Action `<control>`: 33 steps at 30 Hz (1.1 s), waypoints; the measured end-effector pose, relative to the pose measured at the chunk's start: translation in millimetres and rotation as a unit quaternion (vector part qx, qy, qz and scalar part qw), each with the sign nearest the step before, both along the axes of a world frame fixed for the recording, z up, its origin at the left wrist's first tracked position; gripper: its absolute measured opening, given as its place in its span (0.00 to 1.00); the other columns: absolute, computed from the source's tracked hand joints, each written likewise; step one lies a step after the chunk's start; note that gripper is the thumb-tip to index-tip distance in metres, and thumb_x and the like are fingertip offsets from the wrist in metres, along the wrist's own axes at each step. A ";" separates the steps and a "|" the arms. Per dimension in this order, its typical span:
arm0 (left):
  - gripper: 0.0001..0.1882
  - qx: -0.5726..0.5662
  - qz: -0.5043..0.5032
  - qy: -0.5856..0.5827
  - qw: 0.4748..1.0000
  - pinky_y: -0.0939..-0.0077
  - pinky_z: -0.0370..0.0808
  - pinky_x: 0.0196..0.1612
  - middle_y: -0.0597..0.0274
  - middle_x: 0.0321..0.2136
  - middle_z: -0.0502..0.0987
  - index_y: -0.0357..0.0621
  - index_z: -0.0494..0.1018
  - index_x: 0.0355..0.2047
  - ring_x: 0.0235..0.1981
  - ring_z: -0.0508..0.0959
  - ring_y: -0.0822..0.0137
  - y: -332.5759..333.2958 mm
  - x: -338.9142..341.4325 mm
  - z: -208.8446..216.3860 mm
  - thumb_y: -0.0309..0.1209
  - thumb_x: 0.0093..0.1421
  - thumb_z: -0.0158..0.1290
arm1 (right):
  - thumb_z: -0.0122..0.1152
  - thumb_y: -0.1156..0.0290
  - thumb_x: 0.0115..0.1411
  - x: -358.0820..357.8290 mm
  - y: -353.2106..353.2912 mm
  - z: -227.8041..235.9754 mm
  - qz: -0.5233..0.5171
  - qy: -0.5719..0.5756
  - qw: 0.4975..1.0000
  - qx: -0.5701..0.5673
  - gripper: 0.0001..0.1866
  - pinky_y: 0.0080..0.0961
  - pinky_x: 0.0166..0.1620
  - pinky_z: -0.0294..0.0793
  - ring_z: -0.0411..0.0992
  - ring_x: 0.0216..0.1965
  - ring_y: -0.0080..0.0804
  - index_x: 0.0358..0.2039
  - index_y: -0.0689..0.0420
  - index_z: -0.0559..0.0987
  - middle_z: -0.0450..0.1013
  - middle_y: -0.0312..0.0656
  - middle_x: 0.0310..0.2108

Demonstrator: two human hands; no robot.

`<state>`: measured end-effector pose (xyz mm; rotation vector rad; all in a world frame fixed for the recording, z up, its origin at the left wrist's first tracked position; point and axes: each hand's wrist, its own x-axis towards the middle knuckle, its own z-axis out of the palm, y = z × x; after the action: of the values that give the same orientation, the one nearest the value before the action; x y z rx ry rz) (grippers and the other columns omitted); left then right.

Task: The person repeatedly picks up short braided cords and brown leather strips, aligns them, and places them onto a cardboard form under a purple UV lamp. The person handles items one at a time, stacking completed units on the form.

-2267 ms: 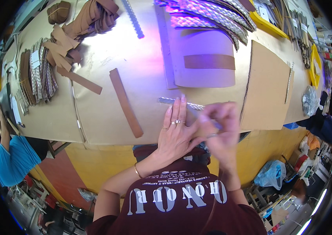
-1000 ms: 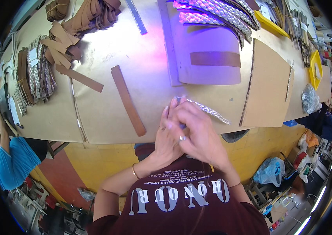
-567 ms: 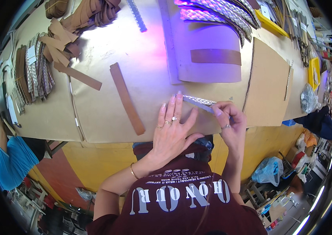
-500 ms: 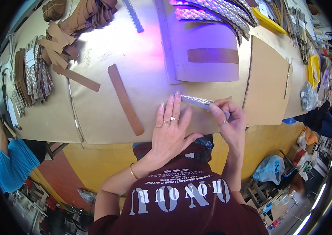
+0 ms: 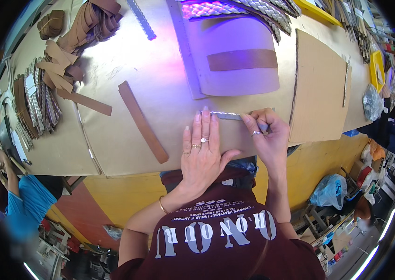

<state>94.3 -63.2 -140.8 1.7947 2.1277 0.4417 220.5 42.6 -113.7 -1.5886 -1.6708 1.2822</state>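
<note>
A narrow braided strip (image 5: 227, 115) with a grey-blue backing lies on the table in front of me, its silvery braid showing as a thin line along the upper edge. My left hand (image 5: 201, 147) rests flat with the fingers stretched out, their tips over the strip's left end. At the other end, my right hand (image 5: 270, 133) pinches the strip between thumb and curled fingers; part of the strip there is hidden by the hand. To the left of my hands lies a flat brown strip (image 5: 143, 122).
A pale curved form (image 5: 239, 86) bears a brown strip (image 5: 242, 60), with braided strips (image 5: 216, 9) behind it. Brown strip bundles (image 5: 85, 28) and braided bundles (image 5: 36, 102) sit at left. Cardboard (image 5: 319, 88) lies at right. Another person's blue sleeve (image 5: 32, 198) shows far left.
The braided strip has tipped, so less of its braided face shows. My right hand has curled further at its end, while my left stays flat. The whole view has shifted slightly.
</note>
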 end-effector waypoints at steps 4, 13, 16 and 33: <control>0.51 -0.007 0.002 0.026 1.000 0.49 0.44 0.68 0.47 0.66 0.56 0.33 0.54 0.65 0.68 0.54 0.52 0.8 1.7 1.6 0.60 0.53 0.55 | 0.66 0.80 0.56 -0.8 -0.1 -0.5 0.014 -0.019 0.999 0.030 0.21 0.17 0.30 0.65 0.63 0.27 0.18 0.19 0.58 0.60 0.71 0.36 0.24; 0.47 -0.023 -0.004 0.076 0.997 0.49 0.43 0.68 0.45 0.66 0.57 0.40 0.60 0.63 0.68 0.55 0.49 3.4 4.6 5.7 0.60 0.53 0.54 | 0.67 0.78 0.55 -5.7 -0.9 -1.9 0.017 -0.033 0.995 0.094 0.16 0.24 0.22 0.63 0.61 0.18 0.26 0.19 0.62 0.67 0.69 0.40 0.21; 0.43 -0.016 -0.007 0.092 0.996 0.49 0.47 0.67 0.39 0.64 0.58 0.50 0.64 0.62 0.66 0.57 0.46 6.8 8.0 8.5 0.60 0.52 0.55 | 0.67 0.78 0.55 -7.3 -0.8 -1.8 0.023 -0.043 0.993 0.112 0.15 0.26 0.22 0.64 0.62 0.17 0.28 0.19 0.62 0.68 0.68 0.40 0.20; 0.40 -0.027 -0.040 0.161 0.986 0.52 0.56 0.64 0.22 0.60 0.58 0.56 0.65 0.62 0.61 0.63 0.37 18.1 13.9 15.7 0.61 0.53 0.53 | 0.63 0.81 0.57 21.1 -4.7 7.4 -0.044 0.013 0.999 -0.026 0.07 0.17 0.36 0.69 0.67 0.29 0.17 0.27 0.62 0.71 0.69 0.33 0.26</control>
<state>108.2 -45.2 -125.1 2.0256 2.2341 0.0743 241.5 37.8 -106.3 -1.6496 -1.5464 1.3047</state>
